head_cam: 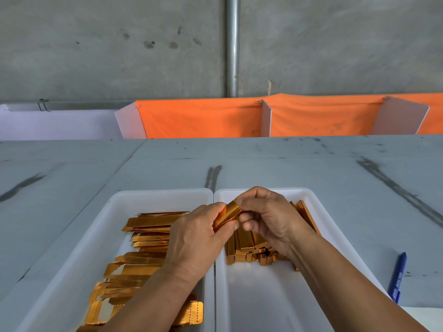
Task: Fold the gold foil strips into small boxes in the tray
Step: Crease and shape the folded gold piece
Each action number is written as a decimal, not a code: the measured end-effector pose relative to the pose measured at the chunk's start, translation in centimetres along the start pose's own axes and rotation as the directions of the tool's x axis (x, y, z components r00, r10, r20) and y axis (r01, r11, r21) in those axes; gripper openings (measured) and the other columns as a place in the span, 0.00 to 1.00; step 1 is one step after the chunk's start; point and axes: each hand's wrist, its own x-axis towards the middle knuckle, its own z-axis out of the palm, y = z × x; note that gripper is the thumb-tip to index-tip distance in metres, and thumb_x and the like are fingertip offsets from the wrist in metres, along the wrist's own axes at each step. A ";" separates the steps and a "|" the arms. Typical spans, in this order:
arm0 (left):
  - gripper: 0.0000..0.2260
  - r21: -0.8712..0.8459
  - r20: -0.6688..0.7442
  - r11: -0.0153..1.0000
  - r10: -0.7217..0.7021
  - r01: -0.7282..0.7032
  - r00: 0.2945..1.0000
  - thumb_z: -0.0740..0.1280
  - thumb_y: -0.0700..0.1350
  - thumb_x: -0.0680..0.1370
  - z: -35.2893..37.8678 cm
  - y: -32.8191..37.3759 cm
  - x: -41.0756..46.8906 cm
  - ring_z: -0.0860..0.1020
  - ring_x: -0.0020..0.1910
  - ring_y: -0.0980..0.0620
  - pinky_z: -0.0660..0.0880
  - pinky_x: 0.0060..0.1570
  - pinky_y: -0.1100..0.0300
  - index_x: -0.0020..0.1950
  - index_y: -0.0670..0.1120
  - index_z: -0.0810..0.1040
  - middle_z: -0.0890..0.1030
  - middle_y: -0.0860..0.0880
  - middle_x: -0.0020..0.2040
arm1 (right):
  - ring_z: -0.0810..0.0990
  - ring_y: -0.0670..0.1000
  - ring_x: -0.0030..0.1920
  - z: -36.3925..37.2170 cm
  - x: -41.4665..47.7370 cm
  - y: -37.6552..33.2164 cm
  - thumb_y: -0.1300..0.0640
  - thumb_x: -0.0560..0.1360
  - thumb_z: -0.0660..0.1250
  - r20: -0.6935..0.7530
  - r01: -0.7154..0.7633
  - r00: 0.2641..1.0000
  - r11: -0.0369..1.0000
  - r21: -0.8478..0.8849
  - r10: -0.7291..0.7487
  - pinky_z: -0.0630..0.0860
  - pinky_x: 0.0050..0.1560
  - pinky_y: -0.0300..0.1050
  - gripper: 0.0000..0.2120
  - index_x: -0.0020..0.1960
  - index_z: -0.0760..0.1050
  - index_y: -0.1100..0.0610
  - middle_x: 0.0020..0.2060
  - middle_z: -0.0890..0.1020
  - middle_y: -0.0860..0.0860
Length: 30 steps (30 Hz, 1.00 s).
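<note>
One gold foil strip (227, 215) (half-formed into a box) sits above the seam between two white trays, with the left hand (194, 238) and the right hand (268, 216) each pinching one end in its grip. The left tray (115, 204) holds flat strips (151, 222); the right tray (309, 195) holds folded boxes (249, 252). A blue pen (399, 276) rests on the surface (287, 164).
</note>
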 end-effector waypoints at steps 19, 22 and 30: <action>0.11 -0.015 -0.012 1.000 -0.008 0.007 1.000 0.66 0.60 0.75 0.0 -0.2 0.0 0.70 0.29 0.58 0.64 0.32 0.70 0.44 0.53 0.74 0.68 0.58 0.31 | 0.81 0.48 0.27 0.1 -0.5 -0.2 0.63 0.76 0.70 -0.012 0.034 0.999 0.992 -0.124 -0.036 0.80 0.30 0.36 0.05 0.50 0.82 0.65 0.32 0.84 0.58; 0.10 -0.019 -0.032 1.000 -0.009 0.009 0.999 0.67 0.59 0.74 -0.1 -0.2 0.0 0.70 0.28 0.59 0.63 0.31 0.71 0.42 0.56 0.72 0.67 0.59 0.30 | 0.82 0.49 0.29 0.1 -0.5 -0.3 0.65 0.78 0.67 0.006 0.046 0.999 0.991 -0.123 -0.045 0.81 0.33 0.38 0.06 0.51 0.82 0.65 0.34 0.84 0.60; 0.11 -0.033 -0.040 0.999 -0.034 0.033 0.999 0.66 0.60 0.74 0.1 -0.3 0.0 0.73 0.32 0.59 0.64 0.32 0.72 0.47 0.54 0.76 0.70 0.60 0.32 | 0.80 0.51 0.29 0.1 -0.6 -0.2 0.66 0.78 0.66 -0.012 0.062 0.998 0.982 -0.180 -0.065 0.80 0.33 0.39 0.07 0.51 0.83 0.62 0.33 0.82 0.61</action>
